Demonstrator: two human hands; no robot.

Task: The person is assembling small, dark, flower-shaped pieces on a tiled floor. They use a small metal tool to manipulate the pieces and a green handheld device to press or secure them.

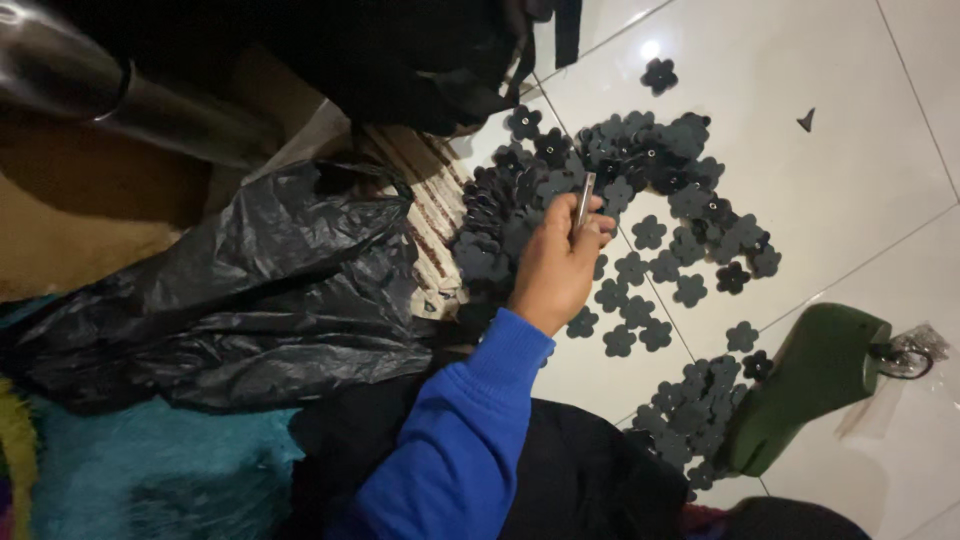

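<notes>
My left hand (556,262), in a blue sleeve, reaches out over the white tiled floor and is closed around a thin metal rod (583,203) that sticks up past the fingers. Just beyond and around the hand lies a big scatter of dark flower-shaped cutouts (640,170), some with a small pale dot in the middle. A second, smaller heap of the same cutouts (695,410) lies closer to me on the right. My right hand is out of sight.
A crumpled black plastic bag (250,290) lies to the left, over a striped mat (430,200). A dark green moulded object (810,385) lies at the right with a metal ring (905,358) beside it. A shiny metal tube (110,85) crosses the top left.
</notes>
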